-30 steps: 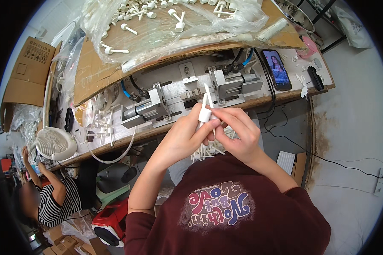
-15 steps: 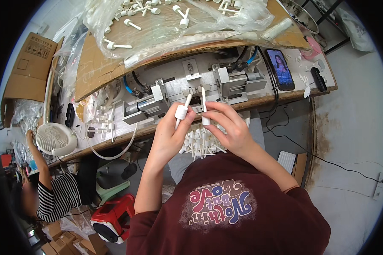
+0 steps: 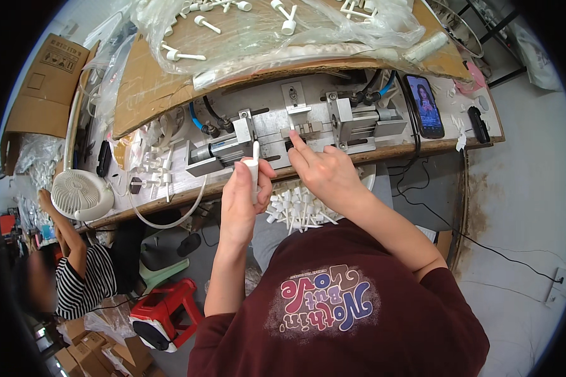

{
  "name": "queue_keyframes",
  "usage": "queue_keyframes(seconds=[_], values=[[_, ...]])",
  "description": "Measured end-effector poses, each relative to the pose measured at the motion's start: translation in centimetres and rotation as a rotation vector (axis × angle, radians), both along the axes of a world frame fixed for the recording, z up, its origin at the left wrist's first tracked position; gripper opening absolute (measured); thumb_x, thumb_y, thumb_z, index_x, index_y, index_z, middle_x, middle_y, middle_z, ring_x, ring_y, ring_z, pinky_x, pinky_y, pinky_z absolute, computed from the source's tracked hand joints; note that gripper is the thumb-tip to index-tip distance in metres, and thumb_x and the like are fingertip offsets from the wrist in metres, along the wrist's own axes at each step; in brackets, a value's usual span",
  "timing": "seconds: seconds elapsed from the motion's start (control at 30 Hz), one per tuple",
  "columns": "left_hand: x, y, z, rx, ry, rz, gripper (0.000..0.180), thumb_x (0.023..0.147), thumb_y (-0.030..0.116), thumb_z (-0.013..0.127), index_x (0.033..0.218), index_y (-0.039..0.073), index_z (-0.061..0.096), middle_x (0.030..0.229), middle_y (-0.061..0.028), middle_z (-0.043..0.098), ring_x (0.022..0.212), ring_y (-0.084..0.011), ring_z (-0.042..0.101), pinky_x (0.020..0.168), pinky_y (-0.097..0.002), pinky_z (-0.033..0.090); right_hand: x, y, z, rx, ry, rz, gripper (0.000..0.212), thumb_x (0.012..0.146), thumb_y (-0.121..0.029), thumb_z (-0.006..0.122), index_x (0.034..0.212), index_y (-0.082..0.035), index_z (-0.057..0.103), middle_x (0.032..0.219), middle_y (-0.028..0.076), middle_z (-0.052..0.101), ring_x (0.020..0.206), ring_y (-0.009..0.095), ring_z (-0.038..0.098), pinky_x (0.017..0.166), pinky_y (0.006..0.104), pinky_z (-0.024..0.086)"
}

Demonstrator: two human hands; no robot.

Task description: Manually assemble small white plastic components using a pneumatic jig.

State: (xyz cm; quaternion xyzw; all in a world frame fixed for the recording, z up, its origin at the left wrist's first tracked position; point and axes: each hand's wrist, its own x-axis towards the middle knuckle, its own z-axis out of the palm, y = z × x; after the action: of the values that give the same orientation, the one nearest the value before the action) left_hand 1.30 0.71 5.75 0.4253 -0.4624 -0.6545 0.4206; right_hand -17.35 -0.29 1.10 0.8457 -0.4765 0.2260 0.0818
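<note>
In my left hand (image 3: 238, 204), closed in front of the bench edge, a white capped stick (image 3: 254, 173) stands upright between thumb and fingers. My right hand (image 3: 328, 173) reaches over the middle of a metal clamping fixture (image 3: 310, 129), index finger stretched to its small block. A thin white stick tip (image 3: 292, 123) shows just beyond that fingertip; the rest of this stick and my right thumb are hidden under the hand. Below my hands, a heap of similar white capped sticks (image 3: 299, 208) lies at my lap.
Metal cylinders (image 3: 223, 151) with hoses flank the fixture. Behind it, cardboard (image 3: 151, 94) bears plastic film and loose capped sticks. A phone (image 3: 424, 107) lies right; a white fan (image 3: 82, 193) stands left. At far left sits another person in a striped top (image 3: 85, 279), near a red stool (image 3: 166, 314).
My right hand has moved forward onto the fixture with its stick, which is now mostly hidden. My left hand has drawn left and back, turning its stick more upright. The view has shifted slightly.
</note>
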Motion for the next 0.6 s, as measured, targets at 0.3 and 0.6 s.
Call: queue_keyframes(seconds=[0.3, 0.6], values=[[-0.3, 0.3, 0.5, -0.101, -0.036, 0.065, 0.029, 0.104, 0.032, 0.047, 0.108, 0.004, 0.052, 0.072, 0.0023, 0.046, 0.057, -0.0040, 0.036, 0.051, -0.0193, 0.027, 0.3, -0.2, 0.7, 0.050, 0.066, -0.020, 0.014, 0.071, -0.007, 0.064, 0.082, -0.004, 0.055, 0.120, 0.021, 0.067, 0.050, 0.019, 0.061, 0.055, 0.0288, 0.050], [0.0, 0.8, 0.5, -0.543, -0.314, 0.143, 0.025, 0.086, 0.011, 0.073, 0.106, 0.001, 0.061, 0.092, -0.0026, 0.054, 0.080, -0.0093, 0.049, 0.067, -0.0232, 0.040, -0.4, 0.0, 1.8, 0.167, -0.325, 0.079, 0.013, 0.085, -0.010, 0.063, 0.095, -0.002, 0.064, 0.102, 0.019, 0.071, 0.057, 0.022, 0.066, 0.057, 0.0294, 0.052]])
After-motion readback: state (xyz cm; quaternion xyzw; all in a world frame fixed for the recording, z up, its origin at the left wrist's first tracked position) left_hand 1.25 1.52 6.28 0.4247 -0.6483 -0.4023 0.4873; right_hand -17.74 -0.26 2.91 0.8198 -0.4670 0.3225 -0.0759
